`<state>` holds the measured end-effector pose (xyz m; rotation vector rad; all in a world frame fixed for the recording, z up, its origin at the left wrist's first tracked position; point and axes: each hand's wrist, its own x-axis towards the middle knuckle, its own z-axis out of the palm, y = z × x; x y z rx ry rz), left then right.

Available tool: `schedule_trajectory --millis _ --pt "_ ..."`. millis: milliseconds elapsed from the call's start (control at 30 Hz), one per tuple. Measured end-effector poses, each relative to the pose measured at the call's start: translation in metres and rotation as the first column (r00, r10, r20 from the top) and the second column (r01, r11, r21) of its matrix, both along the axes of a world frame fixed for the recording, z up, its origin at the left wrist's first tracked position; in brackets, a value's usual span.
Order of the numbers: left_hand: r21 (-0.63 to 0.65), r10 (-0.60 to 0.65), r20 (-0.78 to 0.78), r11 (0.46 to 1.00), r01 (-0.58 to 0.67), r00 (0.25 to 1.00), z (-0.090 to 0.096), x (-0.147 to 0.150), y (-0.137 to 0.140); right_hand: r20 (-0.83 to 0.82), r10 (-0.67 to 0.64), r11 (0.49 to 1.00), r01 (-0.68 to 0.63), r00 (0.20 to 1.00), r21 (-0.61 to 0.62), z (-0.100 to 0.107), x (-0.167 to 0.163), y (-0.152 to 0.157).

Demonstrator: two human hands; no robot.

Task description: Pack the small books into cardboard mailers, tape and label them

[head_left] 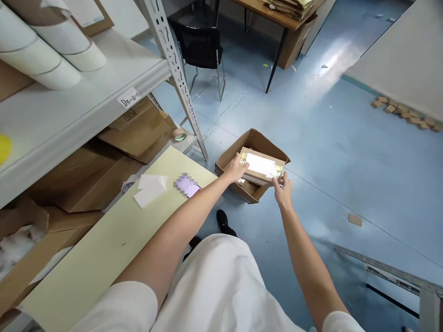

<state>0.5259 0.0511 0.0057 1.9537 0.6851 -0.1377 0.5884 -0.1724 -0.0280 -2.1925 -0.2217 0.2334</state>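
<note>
Between my two hands is a small cardboard box with a white label and shiny tape at its ends. My left hand grips its left end, thumb over the top edge. At the right end, my right hand holds the near corner with its fingers. The small box is over a larger open carton on the floor, and it hides much of the inside. Whether it touches the carton's contents, I cannot tell.
On the left, a pale yellow table bears a phone and white papers. A metal shelf post rises beside it, with a tape roll nearby. Ahead is a black chair; a metal frame is at lower right.
</note>
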Motion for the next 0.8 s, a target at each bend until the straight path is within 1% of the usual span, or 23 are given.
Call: schedule_trajectory --millis 33,100,133,200,267,300,367,400,467,500,533,567,600,633,700,767,800 --pt "-0.030 0.000 0.019 1.000 0.001 1.000 -0.003 0.005 0.001 -0.020 -0.021 1.000 0.021 1.000 0.008 -0.003 0.001 -0.001" --pt "-0.097 0.025 0.051 0.995 -0.020 0.998 -0.011 0.005 0.002 -0.055 -0.027 0.999 0.028 0.998 0.024 -0.008 -0.002 -0.002" --pt "-0.139 0.038 0.063 0.990 -0.029 0.997 -0.016 -0.001 0.002 -0.075 -0.009 0.999 0.012 0.997 0.037 -0.010 -0.006 -0.001" --pt "-0.248 0.050 0.081 0.968 -0.029 0.995 -0.024 -0.023 -0.001 -0.133 0.031 0.997 -0.021 0.991 0.070 -0.013 -0.015 0.001" --pt "-0.345 0.080 0.079 0.938 -0.048 0.994 -0.030 -0.057 -0.005 -0.184 0.079 0.993 -0.060 0.980 0.105 -0.014 -0.027 0.006" --pt "-0.369 0.100 0.069 0.927 -0.068 0.993 -0.031 -0.078 -0.007 -0.197 0.111 0.989 -0.088 0.974 0.120 -0.014 -0.035 0.011" --pt "-0.346 0.197 0.079 0.925 -0.159 0.977 -0.028 -0.127 -0.010 -0.207 0.214 0.970 -0.182 0.955 0.163 -0.013 -0.051 0.024" --pt "-0.325 0.265 0.085 0.919 -0.225 0.960 -0.023 -0.153 -0.012 -0.210 0.288 0.949 -0.249 0.934 0.194 -0.010 -0.059 0.033" --pt "-0.281 0.395 0.081 0.890 -0.360 0.915 -0.011 -0.208 -0.016 -0.212 0.457 0.880 -0.406 0.864 0.246 -0.004 -0.079 0.055" --pt "-0.257 0.474 0.076 0.859 -0.443 0.877 -0.003 -0.235 -0.019 -0.209 0.541 0.834 -0.487 0.815 0.258 0.000 -0.089 0.068" --pt "-0.231 0.554 0.066 0.817 -0.528 0.830 0.005 -0.262 -0.022 -0.201 0.621 0.780 -0.571 0.757 0.258 0.005 -0.100 0.084" --pt "-0.204 0.638 0.059 0.761 -0.616 0.768 0.013 -0.289 -0.025 -0.190 0.699 0.713 -0.656 0.689 0.246 0.011 -0.114 0.101" --pt "-0.177 0.720 0.058 0.690 -0.702 0.692 0.020 -0.317 -0.029 -0.180 0.774 0.633 -0.741 0.607 0.224 0.017 -0.130 0.119" --pt "-0.151 0.793 0.064 0.608 -0.780 0.606 0.026 -0.344 -0.034 -0.167 0.840 0.542 -0.817 0.516 0.196 0.023 -0.149 0.137" --pt "-0.120 0.903 0.098 0.428 -0.896 0.418 0.033 -0.400 -0.049 -0.141 0.940 0.330 -0.933 0.311 0.143 0.033 -0.196 0.171" --pt "-0.115 0.963 0.144 0.247 -0.962 0.229 0.033 -0.452 -0.072 -0.105 0.989 0.121 -0.986 0.109 0.115 0.042 -0.253 0.197" --pt "-0.120 0.977 0.163 0.161 -0.980 0.140 0.030 -0.475 -0.085 -0.085 0.996 0.024 -0.994 0.015 0.109 0.045 -0.284 0.206"
